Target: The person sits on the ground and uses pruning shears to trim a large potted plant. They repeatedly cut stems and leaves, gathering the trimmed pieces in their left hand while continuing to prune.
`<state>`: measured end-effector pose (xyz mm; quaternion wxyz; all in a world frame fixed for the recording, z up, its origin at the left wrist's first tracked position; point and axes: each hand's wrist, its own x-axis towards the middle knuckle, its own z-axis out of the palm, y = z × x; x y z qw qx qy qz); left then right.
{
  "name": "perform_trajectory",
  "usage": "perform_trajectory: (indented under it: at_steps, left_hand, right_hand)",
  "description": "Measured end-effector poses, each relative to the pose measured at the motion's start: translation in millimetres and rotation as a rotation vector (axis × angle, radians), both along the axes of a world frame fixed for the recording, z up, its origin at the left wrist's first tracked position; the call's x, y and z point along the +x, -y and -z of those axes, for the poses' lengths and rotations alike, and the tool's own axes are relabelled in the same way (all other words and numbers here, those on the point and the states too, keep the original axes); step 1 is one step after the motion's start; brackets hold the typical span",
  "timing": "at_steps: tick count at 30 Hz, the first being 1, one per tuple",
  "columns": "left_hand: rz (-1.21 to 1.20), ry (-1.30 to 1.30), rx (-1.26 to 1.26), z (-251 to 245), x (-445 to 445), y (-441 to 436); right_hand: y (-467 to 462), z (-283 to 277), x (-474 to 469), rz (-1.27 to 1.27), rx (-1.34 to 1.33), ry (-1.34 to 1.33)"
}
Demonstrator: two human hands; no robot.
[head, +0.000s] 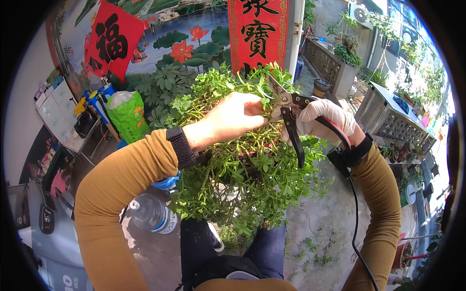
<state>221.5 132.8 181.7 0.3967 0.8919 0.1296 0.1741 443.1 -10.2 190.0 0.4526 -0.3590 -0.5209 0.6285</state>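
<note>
A trailing green plant (233,171) with dense leafy stems fills the space before me, and its hanging shoots reach down over my legs. My left hand (233,116), bare, pinches a leafy stem (267,105) near the top of the plant. In a white glove, my right hand (324,118) grips a pair of bypass pruning shears (285,99) with black and red handles. The handles are spread and the blades stand apart, pointing up and left, close to my left fingertips. Foliage hides most of the plant's container.
A large clear water bottle (151,214) stands on the concrete floor at left, near a grey scooter (54,232). A green plastic bag (127,114) sits behind my left arm. Cut sprigs (322,260) lie on the floor at right. A black cable (355,218) hangs from my right wrist.
</note>
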Motion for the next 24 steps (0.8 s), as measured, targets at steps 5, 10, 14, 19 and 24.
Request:
perform_trajectory:
  at_steps: [5, 10, 14, 19, 24]
  left_hand:
    - [0.171, 0.059, 0.184, -2.6, -3.0, 6.5]
    - [0.184, 0.146, 0.493, 4.2, -8.4, 14.9]
    - [0.162, -0.041, 0.5, 15.3, -7.1, 14.5]
    - [0.355, -0.114, 0.655, 37.8, -5.8, 9.5]
    - [0.268, -0.165, 0.875, 36.0, -10.6, 4.4]
  right_hand:
    - [22.3, 24.2, -7.1, 0.06, 0.067, -0.136]
    - [33.0, 40.0, -3.5, 0.007, 0.098, -0.199]
    - [39.4, 47.3, -5.8, 0.057, 0.12, -0.215]
    - [44.1, 49.6, -8.6, 0.108, 0.146, -0.243]
    - [52.9, 53.2, -5.1, 0.17, 0.135, -0.138]
